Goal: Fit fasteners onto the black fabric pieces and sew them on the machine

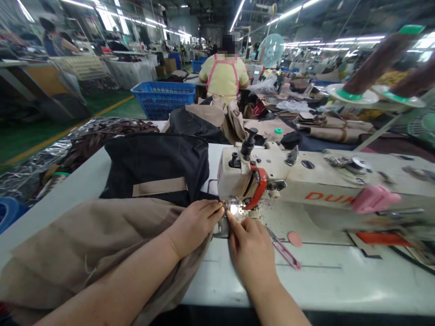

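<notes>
My left hand (195,224) lies on tan fabric (91,249), its fingers together and pressing the cloth's edge toward the needle area of a white sewing machine (306,185). My right hand (249,246) rests on the table just in front of the presser foot, index finger stretched to the fabric edge, the other fingers curled. Both hands meet at the needle plate (234,209). A black garment piece with a tan strip (158,170) lies behind the tan fabric, left of the machine head.
Pink-handled snips (285,251) lie on the white table (306,280) right of my right hand. A person in a yellow shirt (224,74) sits ahead, back turned. A blue basket (163,97) stands at left, fabric piles beyond, and thread cones (374,63) at upper right.
</notes>
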Demonstrator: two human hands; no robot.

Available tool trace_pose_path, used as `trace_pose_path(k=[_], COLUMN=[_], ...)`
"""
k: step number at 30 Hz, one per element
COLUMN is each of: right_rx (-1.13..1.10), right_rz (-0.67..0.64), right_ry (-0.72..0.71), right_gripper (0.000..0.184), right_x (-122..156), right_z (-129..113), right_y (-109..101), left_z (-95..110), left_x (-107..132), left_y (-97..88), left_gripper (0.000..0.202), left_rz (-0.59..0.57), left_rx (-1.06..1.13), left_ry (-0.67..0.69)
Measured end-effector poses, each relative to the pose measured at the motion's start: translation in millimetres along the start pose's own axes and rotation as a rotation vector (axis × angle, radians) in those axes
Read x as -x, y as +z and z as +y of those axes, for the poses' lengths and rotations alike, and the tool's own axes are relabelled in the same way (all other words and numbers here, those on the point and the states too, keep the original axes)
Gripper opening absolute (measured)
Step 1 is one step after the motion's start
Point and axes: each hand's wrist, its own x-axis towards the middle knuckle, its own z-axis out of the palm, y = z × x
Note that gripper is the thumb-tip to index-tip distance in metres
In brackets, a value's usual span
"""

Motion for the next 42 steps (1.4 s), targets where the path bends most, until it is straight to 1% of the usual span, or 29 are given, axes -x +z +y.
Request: trace_pose_path(k=[5,11,20,24,26,28,29,31,33,34,35,37,39,42], right_rx=[0.003,0.016,0.023,-0.004,-0.035,-0.05,-0.044,0.041,0.214,0.305,0.367,0.407,0.394,0.362], right_rz=[-0.016,-0.022,-0.044,-0.039,-0.004,0.102,0.189,0.362,0.492,0.529,0.543,0.525,0.489,0.473], right_ry=[-0.002,-0.004,-0.003,-0.009,-0.014,-0.009,-0.003,0.043,0.129,0.184,0.258,0.353,0.4,0.385], right_gripper=[0.044,0.047,0.045,0.044,0.04,0.03,0.023,0.014,0.01,0.017,0.028,0.049,0.064,0.079], right_x=[1,1,0,1,5,12,17,30,44,52,59,71,79,84], right_z=[-1,-2,-2,-4,0,15,26,57,94,112,128,153,166,169], right_y=[-1,-1,-3,-5,-10,-20,-28,-46,-65,-74,-80,-87,-87,-78], left_z=[0,0,0,0,0,-1,-1,-2,-2,-2,-2,-1,0,1], left_x=[1,-1,-1,-1,0,0,1,1,1,1,1,1,0,0], left_y=[0.7,0.8,0.1,1.6,2.4,3.3,3.7,4.2,4.4,4.3,4.0,3.3,2.5,1.9], left_gripper=[0.026,0.026,0.024,0.024,0.024,0.024,0.024,0.024,0.024,0.025,0.025,0.025,0.024,0.024], left_rz=[-0.008,0.016,0.007,0.001,-0.002,-0.004,0.0,0.01,0.015,0.013,0.011,0.01,0.01,0.019], left_rx=[-0.007,0.001,0.043,0.03,0.024,0.025,0.025,0.02,0.016,0.017,0.02,0.026,0.028,0.03], left_ry=[-0.005,-0.004,-0.029,-0.036,-0.034,-0.028,-0.023,-0.022,-0.023,-0.024,-0.026,-0.033,-0.043,-0.039])
